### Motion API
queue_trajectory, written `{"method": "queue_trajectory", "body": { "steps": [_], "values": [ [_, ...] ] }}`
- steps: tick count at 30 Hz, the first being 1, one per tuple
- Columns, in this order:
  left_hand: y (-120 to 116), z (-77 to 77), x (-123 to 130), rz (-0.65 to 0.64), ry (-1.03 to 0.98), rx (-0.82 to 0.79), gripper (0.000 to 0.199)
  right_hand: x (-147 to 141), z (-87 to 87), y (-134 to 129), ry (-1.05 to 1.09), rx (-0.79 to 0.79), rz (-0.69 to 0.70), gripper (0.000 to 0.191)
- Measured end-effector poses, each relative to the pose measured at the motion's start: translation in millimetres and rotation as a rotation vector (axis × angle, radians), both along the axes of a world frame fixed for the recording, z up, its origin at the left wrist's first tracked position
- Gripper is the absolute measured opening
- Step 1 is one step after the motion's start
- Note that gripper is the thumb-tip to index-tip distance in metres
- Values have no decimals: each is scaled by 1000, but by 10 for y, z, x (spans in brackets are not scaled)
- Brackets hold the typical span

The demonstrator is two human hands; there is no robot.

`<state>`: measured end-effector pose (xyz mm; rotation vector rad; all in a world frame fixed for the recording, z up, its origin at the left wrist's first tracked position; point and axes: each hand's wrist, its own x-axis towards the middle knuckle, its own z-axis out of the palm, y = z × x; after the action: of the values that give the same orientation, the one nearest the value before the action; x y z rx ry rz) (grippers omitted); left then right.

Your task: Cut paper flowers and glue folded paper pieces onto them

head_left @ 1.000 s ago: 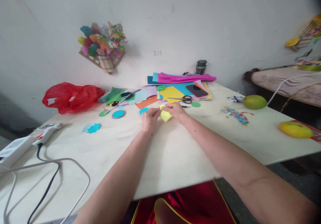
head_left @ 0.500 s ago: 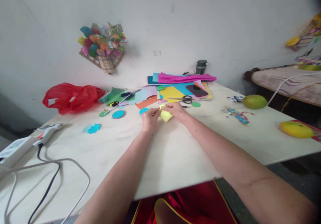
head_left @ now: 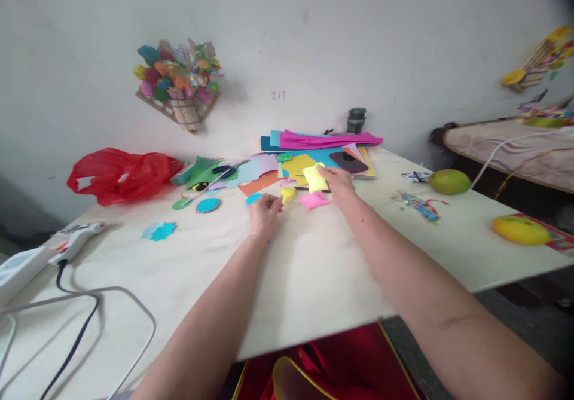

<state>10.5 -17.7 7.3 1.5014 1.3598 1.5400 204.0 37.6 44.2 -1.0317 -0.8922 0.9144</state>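
One bright-yellow, squarish, soft-looking piece (head_left: 315,177), a moment ago between both hands, now pinched by my right grip (head_left: 338,181) alone, just beyond a pink crumpled piece (head_left: 313,201). Left grip (head_left: 265,211) curled, closure unclear. White table (head_left: 309,268) bare to near edge.

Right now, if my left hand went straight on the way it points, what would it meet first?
Your left hand would probably meet the small yellow piece first, close on its right; depth is unclear, so they may touch.
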Motion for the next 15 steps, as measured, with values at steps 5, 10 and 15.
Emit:
{"method": "queue_trajectory", "body": {
  "steps": [5,10,15],
  "values": [
    [-13,-18,-4,90,121,29,29,92,-116,94,-19,-30,28,37],
    [4,-51,-1,154,229,71,25,74,-189,169,-52,-74,-16,35],
    [7,-57,10,173,206,40,26,105,-151,239,-90,-99,-60,33]
  ]
}}
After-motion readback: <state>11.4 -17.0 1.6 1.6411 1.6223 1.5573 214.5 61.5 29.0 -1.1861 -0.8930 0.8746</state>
